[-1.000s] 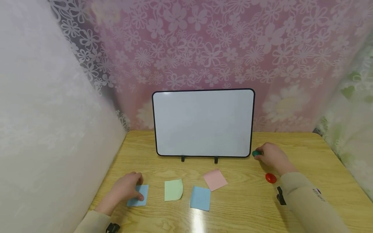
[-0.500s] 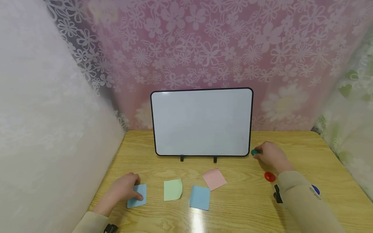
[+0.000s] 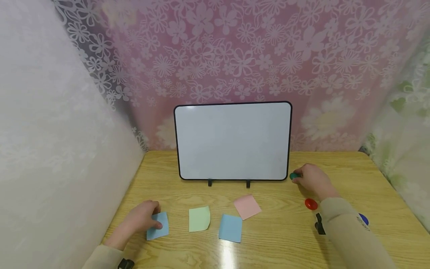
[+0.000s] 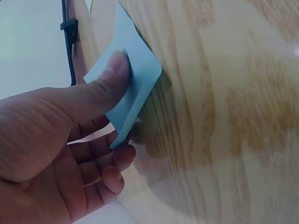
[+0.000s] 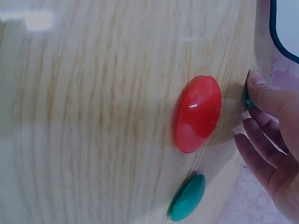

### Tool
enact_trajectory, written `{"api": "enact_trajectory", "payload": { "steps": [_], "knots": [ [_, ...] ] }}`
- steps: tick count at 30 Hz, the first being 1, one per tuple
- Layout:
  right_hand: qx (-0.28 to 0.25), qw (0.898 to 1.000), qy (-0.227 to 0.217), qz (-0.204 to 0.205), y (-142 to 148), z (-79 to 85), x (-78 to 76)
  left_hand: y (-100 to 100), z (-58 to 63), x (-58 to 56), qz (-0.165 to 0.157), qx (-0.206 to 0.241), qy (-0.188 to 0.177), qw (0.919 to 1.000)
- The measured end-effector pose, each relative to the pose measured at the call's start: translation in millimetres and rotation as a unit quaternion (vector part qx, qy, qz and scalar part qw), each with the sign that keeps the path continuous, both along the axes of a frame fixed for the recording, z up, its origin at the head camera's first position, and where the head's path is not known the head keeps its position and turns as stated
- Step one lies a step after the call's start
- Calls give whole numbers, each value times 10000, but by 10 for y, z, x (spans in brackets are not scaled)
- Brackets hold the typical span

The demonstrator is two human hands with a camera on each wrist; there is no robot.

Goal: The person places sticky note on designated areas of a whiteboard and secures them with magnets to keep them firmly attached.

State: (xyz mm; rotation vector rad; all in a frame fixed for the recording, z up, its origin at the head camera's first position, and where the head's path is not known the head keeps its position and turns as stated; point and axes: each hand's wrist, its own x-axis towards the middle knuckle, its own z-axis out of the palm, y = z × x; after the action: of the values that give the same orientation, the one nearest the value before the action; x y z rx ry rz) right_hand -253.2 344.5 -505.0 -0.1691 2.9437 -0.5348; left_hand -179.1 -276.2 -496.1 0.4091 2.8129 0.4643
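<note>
My left hand (image 3: 143, 217) pinches a light blue sticky note (image 4: 126, 70) at the left of the table. In the left wrist view the thumb lies on its face, fingers behind, and the paper bends upward from the wood. My right hand (image 3: 314, 181) holds a small green round magnet (image 3: 294, 176) between thumb and fingers, just right of the whiteboard's lower right corner. Most of that magnet is hidden behind the thumb in the right wrist view. Close to this hand lie a red round magnet (image 5: 198, 114) and another green one (image 5: 188, 198).
A black-framed whiteboard (image 3: 233, 142) stands upright on small black feet at the back. Before it lie a green sticky note (image 3: 199, 219), a pink one (image 3: 247, 207) and a second blue one (image 3: 230, 228). A blue disc (image 3: 364, 219) shows beside the right sleeve.
My left hand has shifted slightly left across the blue note, and the note sits at a slightly different angle. The right hand keeps its grip on the green magnet. The head view moved a little.
</note>
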Motion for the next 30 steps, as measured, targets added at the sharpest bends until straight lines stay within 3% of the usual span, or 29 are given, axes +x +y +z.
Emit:
{"api": "enact_trajectory", "payload": {
  "steps": [11,22,30],
  "knots": [
    [-18,10000,-61,-45,9,5,-5,-67,2,-3,-56,351,-96,9993],
    [-43,9996,-170,-216,-16,8,33,-91,0,14,144,151,-60,9998],
    [-13,9999,11,-115,13,-45,24,-137,-35,1,245,213,-60,9995]
  ]
}}
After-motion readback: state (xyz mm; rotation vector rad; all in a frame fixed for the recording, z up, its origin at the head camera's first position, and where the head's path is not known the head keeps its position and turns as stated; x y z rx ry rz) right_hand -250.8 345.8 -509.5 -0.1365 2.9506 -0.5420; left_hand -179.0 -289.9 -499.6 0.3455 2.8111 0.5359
